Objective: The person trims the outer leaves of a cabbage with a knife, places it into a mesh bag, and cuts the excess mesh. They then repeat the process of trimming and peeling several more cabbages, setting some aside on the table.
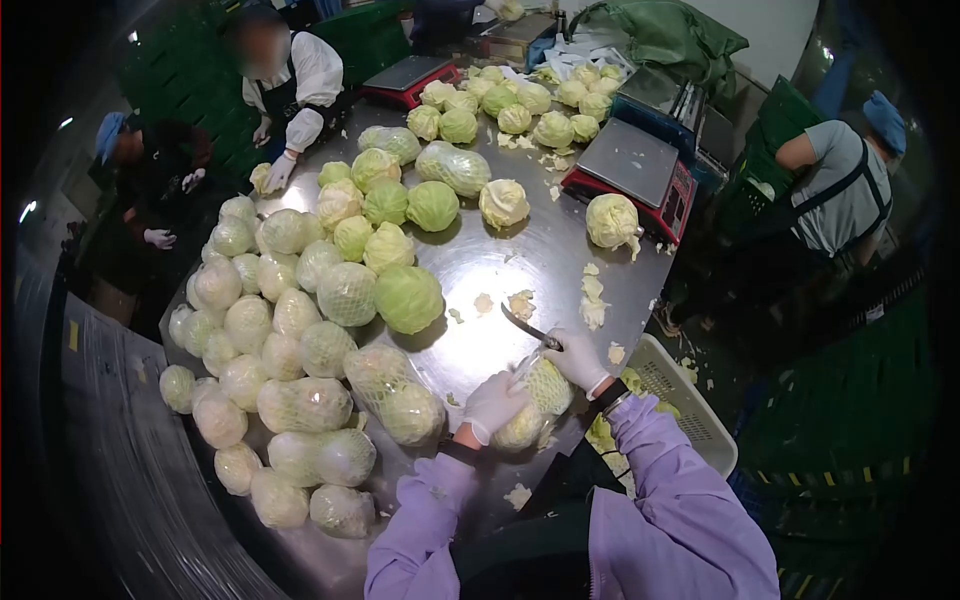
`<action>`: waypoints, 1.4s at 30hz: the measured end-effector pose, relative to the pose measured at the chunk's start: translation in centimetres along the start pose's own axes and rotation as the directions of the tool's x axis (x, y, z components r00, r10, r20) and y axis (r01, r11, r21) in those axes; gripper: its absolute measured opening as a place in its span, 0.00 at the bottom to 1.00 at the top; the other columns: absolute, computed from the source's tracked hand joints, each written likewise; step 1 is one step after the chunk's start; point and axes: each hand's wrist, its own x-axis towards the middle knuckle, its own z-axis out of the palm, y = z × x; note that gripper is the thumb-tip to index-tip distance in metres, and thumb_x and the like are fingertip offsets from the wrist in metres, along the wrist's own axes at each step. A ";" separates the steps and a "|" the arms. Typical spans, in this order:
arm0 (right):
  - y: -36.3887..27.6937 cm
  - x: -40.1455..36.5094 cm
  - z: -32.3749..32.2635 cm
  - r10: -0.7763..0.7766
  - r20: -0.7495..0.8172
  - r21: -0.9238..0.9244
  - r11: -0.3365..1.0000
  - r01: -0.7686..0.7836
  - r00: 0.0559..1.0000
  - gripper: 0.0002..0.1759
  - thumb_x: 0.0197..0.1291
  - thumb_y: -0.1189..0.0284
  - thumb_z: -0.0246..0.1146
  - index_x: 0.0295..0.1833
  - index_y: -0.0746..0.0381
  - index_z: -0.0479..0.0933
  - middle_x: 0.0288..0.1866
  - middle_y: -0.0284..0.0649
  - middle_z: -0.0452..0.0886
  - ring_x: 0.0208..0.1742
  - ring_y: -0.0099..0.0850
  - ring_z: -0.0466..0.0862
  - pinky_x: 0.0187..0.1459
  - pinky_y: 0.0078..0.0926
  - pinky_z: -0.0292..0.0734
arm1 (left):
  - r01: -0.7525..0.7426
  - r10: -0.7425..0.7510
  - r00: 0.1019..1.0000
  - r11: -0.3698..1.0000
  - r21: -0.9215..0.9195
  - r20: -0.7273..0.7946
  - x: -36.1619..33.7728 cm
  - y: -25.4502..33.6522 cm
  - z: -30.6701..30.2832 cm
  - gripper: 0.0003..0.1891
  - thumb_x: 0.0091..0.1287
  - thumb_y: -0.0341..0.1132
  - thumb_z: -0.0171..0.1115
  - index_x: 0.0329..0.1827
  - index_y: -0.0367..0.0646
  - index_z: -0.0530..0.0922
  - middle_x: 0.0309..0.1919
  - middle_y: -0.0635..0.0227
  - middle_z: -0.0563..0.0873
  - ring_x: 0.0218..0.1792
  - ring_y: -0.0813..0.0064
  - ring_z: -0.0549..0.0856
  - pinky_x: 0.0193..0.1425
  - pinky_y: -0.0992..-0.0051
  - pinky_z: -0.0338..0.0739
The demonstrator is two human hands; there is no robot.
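Note:
My right hand, in a white glove, is closed around the handle of a knife with a curved blade that points up and left. Under and between my hands, at the table's near edge, lies a netted cabbage bundle. My left hand, also gloved, rests against the bundle's left side with its fingers pressed together on it. Just to the left is another netted cabbage pack. A bare green cabbage sits farther up the metal table.
Many wrapped cabbages fill the left side. Loose cabbages and red scales stand toward the back. A light basket with leaves is at right, below the edge. Co-workers stand at the left and right.

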 end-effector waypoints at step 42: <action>-0.7 -6.2 0.6 -0.145 -0.239 -0.014 0.989 0.146 0.960 0.10 0.51 0.74 0.68 0.37 0.63 0.74 0.26 0.44 0.73 0.28 0.40 0.76 0.32 0.32 0.71 | -0.233 0.279 0.841 0.960 0.155 -0.465 -2.9 -1.1 0.5 0.07 0.61 0.33 0.58 0.37 0.44 0.83 0.34 0.61 0.84 0.39 0.55 0.81 0.43 0.63 0.76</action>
